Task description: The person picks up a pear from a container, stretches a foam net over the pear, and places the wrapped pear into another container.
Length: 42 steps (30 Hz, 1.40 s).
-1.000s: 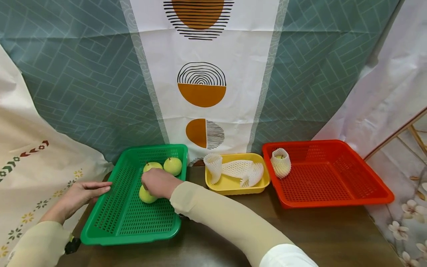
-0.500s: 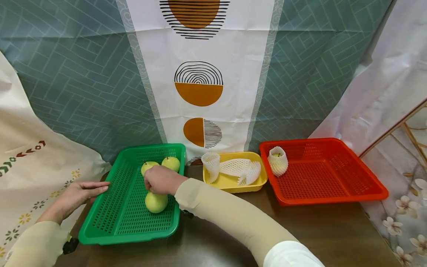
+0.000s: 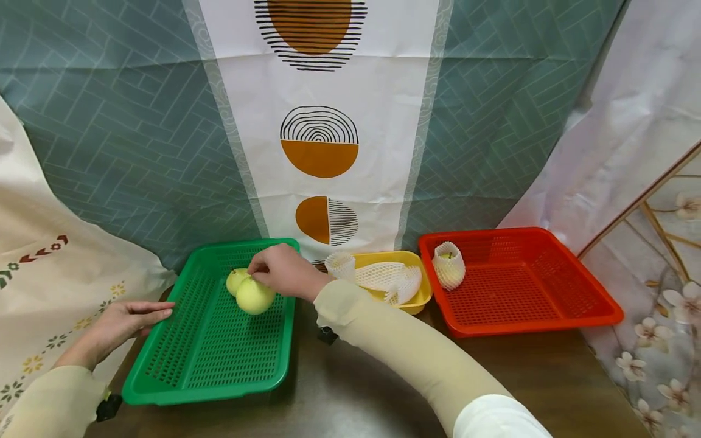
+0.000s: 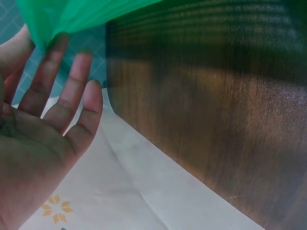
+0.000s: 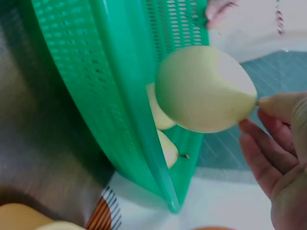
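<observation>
My right hand (image 3: 287, 271) pinches a pale yellow-green pear (image 3: 255, 297) by its stem, over the green basket (image 3: 205, 377). In the right wrist view the pear (image 5: 204, 91) hangs from thumb and fingertips, tilted, overlapping the basket's rim. Behind it two more pears show, one pear (image 5: 168, 149) with its stem visible and one pear (image 5: 159, 110) partly covered. The head view has just one of these, a pear (image 3: 234, 280) beside the held one. My left hand (image 3: 123, 325) holds the basket's left rim between its fingers; the lower fingers (image 4: 88, 105) are loosely extended beneath.
A yellow basket (image 3: 420, 298) with white foam net sleeves (image 3: 383, 277) stands right of the green one. Farther right, a red basket (image 3: 569, 316) holds one pear in a foam net (image 3: 449, 267). All stand on a dark wooden table (image 3: 350, 377) against a hanging cloth (image 3: 328, 182).
My right hand first shifted the pear toward the basket's near end, then raised it by its stem and moved right. The left hand stayed at the rim.
</observation>
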{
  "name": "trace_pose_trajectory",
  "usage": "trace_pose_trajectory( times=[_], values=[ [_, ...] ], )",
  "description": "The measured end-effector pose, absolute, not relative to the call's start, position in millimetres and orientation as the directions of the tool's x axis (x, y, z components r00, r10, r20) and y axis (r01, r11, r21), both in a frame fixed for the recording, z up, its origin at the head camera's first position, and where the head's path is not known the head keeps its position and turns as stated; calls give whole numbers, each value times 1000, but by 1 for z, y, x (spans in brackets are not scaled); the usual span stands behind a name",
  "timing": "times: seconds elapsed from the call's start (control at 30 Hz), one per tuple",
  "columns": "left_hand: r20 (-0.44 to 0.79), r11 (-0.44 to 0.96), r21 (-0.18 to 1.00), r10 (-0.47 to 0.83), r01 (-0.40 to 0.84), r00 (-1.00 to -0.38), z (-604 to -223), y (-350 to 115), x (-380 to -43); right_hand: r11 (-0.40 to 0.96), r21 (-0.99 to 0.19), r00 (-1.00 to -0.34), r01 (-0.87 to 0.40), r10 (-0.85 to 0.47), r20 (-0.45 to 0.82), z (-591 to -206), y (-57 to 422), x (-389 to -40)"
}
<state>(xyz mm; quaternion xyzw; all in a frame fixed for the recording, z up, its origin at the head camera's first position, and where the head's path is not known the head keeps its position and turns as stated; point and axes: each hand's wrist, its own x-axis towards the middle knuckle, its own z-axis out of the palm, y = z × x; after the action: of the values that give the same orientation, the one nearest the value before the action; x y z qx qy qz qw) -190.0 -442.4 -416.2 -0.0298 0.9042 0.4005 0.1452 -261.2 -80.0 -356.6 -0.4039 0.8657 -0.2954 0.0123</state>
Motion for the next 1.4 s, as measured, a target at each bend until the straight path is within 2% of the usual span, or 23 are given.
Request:
trace_pose_trajectory(
  times=[0.23,0.43,0.8,1.1,1.23,1.4],
  values=[
    [-308,690,700,58,-185,-949,-417,-440,-186,429,-591,-712,-684,-569,411,-350,-45,-265],
    [-317,702,685,49,-193,-947,-414,-438,-189,383,-616,-720,-688,-465,515,-355,-9,-268],
    [-314,709,679,47,-190,-948,-409,-437,-189,397,-639,-751,-659,-380,539,-365,46,-268],
    [-320,738,651,57,-176,-946,-404,-432,-186,404,-619,-739,-673,-389,550,-364,78,-258],
    [-226,825,561,70,-71,-972,-394,-420,-183,417,-609,-738,-674,-385,554,-361,86,-252],
    [8,931,361,53,52,-999,-378,-380,-194,438,-588,-731,-681,-359,580,-354,98,-246]
  ],
)
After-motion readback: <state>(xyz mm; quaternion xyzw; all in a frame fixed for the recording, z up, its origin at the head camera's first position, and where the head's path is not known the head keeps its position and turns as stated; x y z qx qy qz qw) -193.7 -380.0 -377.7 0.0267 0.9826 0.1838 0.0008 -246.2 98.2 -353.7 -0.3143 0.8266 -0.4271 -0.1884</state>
